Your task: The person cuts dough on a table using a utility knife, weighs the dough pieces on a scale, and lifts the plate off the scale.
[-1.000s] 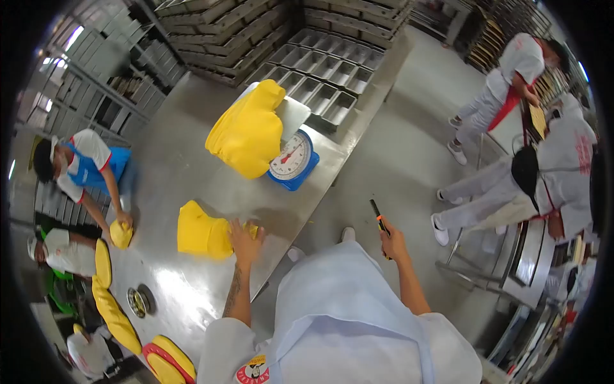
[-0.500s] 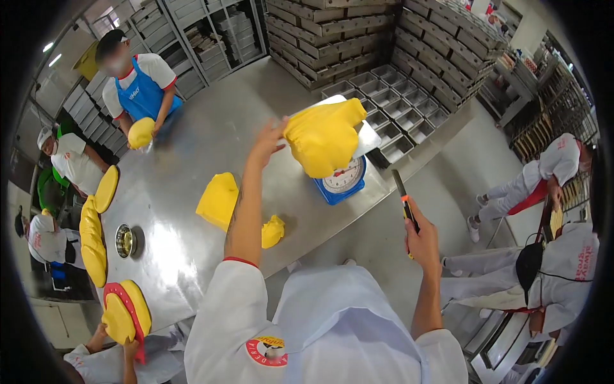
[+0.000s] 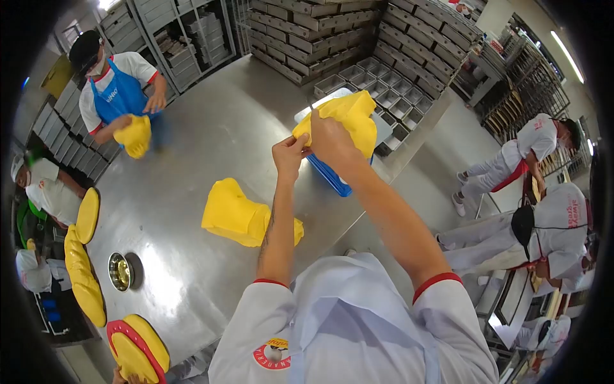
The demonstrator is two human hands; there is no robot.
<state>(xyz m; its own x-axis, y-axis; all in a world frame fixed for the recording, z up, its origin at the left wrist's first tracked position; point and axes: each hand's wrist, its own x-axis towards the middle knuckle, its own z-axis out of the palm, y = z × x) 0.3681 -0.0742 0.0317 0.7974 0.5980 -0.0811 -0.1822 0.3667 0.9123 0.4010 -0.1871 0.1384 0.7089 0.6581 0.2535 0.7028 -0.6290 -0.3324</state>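
A large lump of yellow dough [image 3: 355, 118] rests on the metal pan [image 3: 384, 131] of a blue dial scale [image 3: 329, 176]. At its near left edge, my left hand [image 3: 289, 157] pinches the dough between thumb and fingers. My right hand [image 3: 334, 141] is closed over the front of the lump, close beside the left. The knife with a black and orange handle, seen in that hand earlier, is hidden behind it now. Below my left forearm lie a bigger dough piece [image 3: 233, 211] and a small one [image 3: 298, 232], partly covered. The scale's dial is out of sight.
Metal loaf tins [image 3: 390, 96] sit behind the scale, beside tall tin stacks [image 3: 313, 32]. On the steel table [image 3: 185, 166] are a metal bowl [image 3: 120, 271] and long dough pieces [image 3: 83, 275]. Across it, a co-worker in a blue apron [image 3: 121, 89] handles dough [image 3: 134, 136].
My right hand has swung in from the right with the knife and reached the dough on the scale. My left hand has shifted to the dough's near edge and now pinches it.
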